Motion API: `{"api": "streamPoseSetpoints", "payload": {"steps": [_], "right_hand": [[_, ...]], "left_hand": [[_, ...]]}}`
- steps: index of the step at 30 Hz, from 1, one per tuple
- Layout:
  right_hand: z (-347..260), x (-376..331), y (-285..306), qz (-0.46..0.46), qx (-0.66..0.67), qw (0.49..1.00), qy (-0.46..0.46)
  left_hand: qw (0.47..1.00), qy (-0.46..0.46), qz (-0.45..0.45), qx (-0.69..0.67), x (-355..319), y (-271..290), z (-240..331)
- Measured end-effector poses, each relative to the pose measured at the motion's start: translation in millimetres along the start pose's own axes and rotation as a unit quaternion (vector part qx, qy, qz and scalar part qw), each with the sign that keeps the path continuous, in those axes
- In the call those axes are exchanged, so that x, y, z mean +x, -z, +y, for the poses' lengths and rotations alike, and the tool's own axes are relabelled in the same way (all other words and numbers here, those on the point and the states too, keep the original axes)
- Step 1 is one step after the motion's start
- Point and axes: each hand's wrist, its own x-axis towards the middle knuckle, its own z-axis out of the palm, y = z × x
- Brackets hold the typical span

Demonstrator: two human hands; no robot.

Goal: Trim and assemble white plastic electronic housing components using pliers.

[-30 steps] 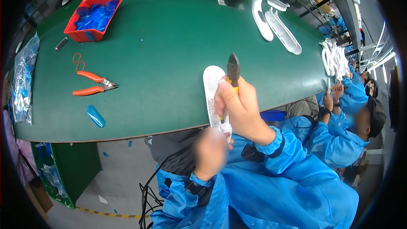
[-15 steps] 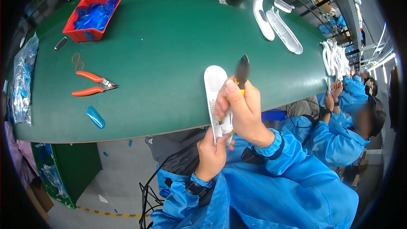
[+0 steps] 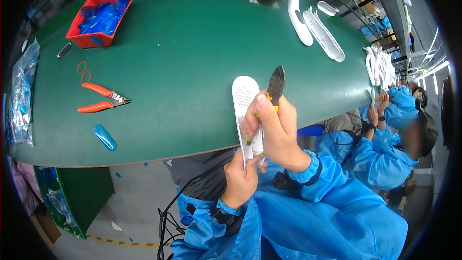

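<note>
My left hand [image 3: 239,179] grips the near end of a long white plastic housing [image 3: 245,94] with a rounded, perforated far end, tilted at the table's front edge. Over its middle, my right hand [image 3: 276,132] is closed around yellow-handled cutting pliers [image 3: 275,84]. Their dark jaws point up and away from the housing. The right fingers hide part of the housing, and a bit of yellow handle shows below them.
On the green table [image 3: 183,82] lie orange-handled cutters [image 3: 103,97], a blue translucent piece [image 3: 105,137], a red bin [image 3: 77,33] of blue film, a plastic bag [image 3: 23,96] and white shells [image 3: 323,36]. A co-worker in blue [image 3: 385,159] sits at the right.
The view has shifted slightly, so the things at the left appear a little displaced. The pliers' jaws have tipped slightly to the right; both hands keep their holds.
</note>
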Motion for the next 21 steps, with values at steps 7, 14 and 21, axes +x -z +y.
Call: {"api": "streamPoseSetpoints", "payload": {"steps": [7,14,21], "right_hand": [[2.0,-4.6,-5.3,0.011,-0.097,0.995,0.024],[-20.1,-9.6,16.4,0.023,-0.058,0.996,0.066],[-71.4,19.1,22.9,-0.168,-0.365,0.914,0.057]], "left_hand": [[0.999,-0.032,0.002,0.043,-0.9,2.0,1.1],[0.999,0.004,-0.012,-0.042,-2.6,2.9,6.0],[0.995,-0.099,0.009,-0.033,19.8,11.2,60.0]]}}
